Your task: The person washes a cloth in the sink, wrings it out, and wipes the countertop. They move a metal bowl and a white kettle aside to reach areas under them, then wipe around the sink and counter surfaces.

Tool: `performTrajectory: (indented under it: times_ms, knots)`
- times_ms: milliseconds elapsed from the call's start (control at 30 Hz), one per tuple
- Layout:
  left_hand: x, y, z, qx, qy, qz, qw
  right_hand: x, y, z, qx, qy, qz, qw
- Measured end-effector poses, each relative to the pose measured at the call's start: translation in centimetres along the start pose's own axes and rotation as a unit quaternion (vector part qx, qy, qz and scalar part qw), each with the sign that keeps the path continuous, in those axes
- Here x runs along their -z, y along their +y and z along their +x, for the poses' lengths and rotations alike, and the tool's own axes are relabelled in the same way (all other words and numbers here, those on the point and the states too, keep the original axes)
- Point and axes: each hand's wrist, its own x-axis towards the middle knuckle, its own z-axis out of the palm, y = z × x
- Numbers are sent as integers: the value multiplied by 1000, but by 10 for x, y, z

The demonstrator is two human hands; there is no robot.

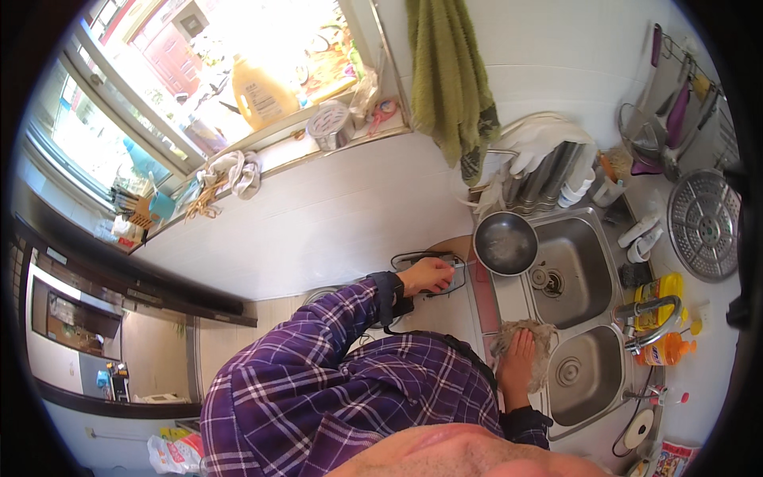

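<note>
My right hand (pixel 520 362) lies flat, fingers together, on a crumpled grey-brown rag (pixel 539 346) pressed to the counter edge by the near side of the double steel sink (pixel 526 307). My left hand (pixel 428 276) hangs out to the left, fingers curled, over a grey object with a black cable (pixel 396 257). Whether its fingers grip anything is hidden. A dark watch sits on the left wrist. Forward of that hand, a black frying pan (pixel 505 243) rests across the sink's left corner. Both basins (pixel 572 280) show their drains.
A chrome faucet (pixel 661 334) arches beside yellow and orange bottles (pixel 663 349) behind the sink. A round perforated steel steamer plate (pixel 704 223) leans on the wall. Utensils (pixel 676 119) hang above. A green towel (pixel 450 77) hangs left, near white gloves (pixel 536 140) and a cluttered windowsill (pixel 277 158).
</note>
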Motion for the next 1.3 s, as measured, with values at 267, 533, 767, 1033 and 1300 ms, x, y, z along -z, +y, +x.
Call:
performTrajectory:
  times_ms: [267,533,767,1033,1300]
  knots:
    - [-41,41,46,5,-33,-66,997,-5,8,0,35,50,20,998]
    - [-47,45,71,34,-53,-101,993,16,19,-51,5,8,33,999]
    - [-71,56,69,52,-20,-122,991,14,11,-34,-15,-7,-8,1000]
    - [-70,44,78,37,32,-122,991,8,13,-2,-17,-4,-49,999]
    - [-31,19,-7,11,95,-137,986,6,14,37,-18,11,-46,999]
